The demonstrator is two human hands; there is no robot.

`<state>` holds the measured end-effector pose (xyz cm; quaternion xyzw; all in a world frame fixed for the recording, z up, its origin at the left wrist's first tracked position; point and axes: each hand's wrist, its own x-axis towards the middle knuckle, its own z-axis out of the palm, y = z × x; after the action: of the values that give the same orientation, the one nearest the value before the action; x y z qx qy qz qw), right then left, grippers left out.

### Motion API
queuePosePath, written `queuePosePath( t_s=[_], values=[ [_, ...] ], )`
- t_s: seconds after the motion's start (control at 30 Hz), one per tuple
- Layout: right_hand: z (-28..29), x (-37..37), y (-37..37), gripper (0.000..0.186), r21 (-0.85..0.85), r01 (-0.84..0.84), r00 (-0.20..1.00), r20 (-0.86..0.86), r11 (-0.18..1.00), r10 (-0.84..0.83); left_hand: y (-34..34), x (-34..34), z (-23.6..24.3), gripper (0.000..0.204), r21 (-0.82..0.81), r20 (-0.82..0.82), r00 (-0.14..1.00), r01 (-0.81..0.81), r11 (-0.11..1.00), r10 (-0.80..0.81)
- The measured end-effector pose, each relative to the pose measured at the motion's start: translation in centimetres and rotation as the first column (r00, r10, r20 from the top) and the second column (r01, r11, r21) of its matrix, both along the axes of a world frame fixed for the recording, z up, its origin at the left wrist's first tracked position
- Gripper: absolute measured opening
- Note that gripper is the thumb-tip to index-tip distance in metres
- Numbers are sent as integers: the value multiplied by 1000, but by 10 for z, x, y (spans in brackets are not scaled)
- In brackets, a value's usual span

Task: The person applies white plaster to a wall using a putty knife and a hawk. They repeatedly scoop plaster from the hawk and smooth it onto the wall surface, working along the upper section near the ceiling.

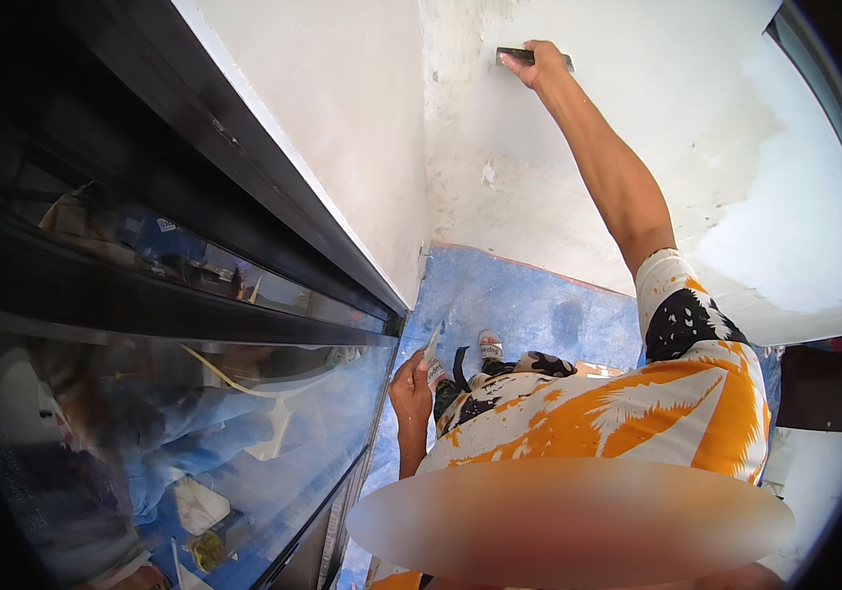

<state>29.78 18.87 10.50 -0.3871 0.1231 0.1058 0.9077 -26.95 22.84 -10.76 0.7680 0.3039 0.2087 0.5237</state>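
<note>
My right hand (539,64) is raised high at the right-hand wall (588,147), near the inside corner, and grips a dark, narrow flat block or blade (510,53) against its patchy pale surface. My left hand (411,388) is low beside my body, near the glass, closed on a thin, light-coloured flat tool (435,341), which looks like a scraper. A white and grey mottled area and a small pale mark show on the wall below my right hand.
A dark-framed glass panel (244,295) runs along my left, beside a white wall (342,118). Blue sheeting (519,285) covers the floor around my sandalled feet (490,346). A dark brown object (814,383) stands at the right.
</note>
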Motion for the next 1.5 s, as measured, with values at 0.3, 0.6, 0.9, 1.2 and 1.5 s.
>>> queuePosePath(
  t_s=[0.3, 0.6, 0.9, 1.2, 1.5],
  values=[
    [240, 25, 37, 19, -227, -31, 989, 136, 973, 63, 9, 59, 32, 27, 128, 182, 949, 235, 963, -256],
    [92, -273, -98, 43, -782, 161, 111, 621, 603, 776, 29, 142, 133, 30, -866, 480, 812, 379, 326, 333],
    [28, -309, -144, 69, -735, 666, 263, 72, -127, 962, 23, 165, 186, 40, -867, 498, 846, 482, 127, 189],
    [-61, -309, -151, 35, 286, -679, 732, 196, 676, 652, 20, 148, 177, 24, 613, 614, 437, 262, 746, -658],
    [-238, -194, -90, 39, 340, -425, 896, 24, 839, 444, 37, 57, 70, 25, 445, -92, 977, 212, 870, -191]
  ],
)
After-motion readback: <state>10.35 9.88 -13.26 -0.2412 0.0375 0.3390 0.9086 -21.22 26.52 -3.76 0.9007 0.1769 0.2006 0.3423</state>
